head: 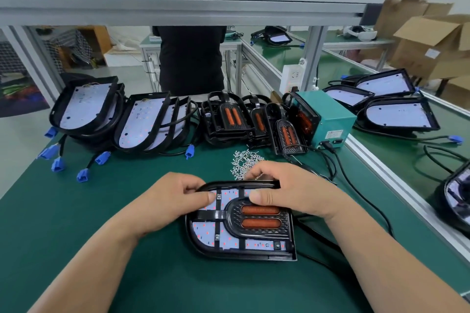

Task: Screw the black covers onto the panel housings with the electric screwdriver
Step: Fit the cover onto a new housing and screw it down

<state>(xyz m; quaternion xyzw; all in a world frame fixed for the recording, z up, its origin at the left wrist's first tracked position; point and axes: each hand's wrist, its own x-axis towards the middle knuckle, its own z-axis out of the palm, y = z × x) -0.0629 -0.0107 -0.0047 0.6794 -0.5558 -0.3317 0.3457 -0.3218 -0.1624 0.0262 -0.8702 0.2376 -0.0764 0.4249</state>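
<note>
Spare housings (86, 107) stacked far left on green desk (114, 211). Left hand (175, 198) grips panel housing (211, 242) at far rim, thumb on board. Black cover (260, 216) sits in housing, mid-desk. Right hand (287, 193) grips same rim, thumb pressing cover. Screw pile (245, 160) just behind.

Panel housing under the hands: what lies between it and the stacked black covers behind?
A heap of loose screws on the green mat, just beyond the panel housing; head view.
</note>
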